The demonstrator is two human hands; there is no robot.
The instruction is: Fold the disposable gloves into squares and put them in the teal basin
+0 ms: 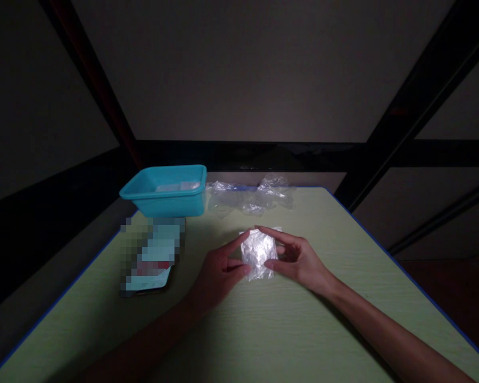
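Note:
A small crumpled clear plastic bag [257, 254] is held just above the pale green table [287, 330], near its middle. My left hand [219, 268] pinches the bag's left edge between thumb and forefinger. My right hand [293, 258] grips the right edge, forefinger along the top and thumb below. Both hands face each other with the bag between them.
A turquoise plastic tub [165, 191] stands at the table's back left with something pale inside. Beside it lies a heap of clear plastic bags [249, 197]. A phone-like flat object [149, 255], blurred out, lies left of my hands. Dark metal bars rise behind the table.

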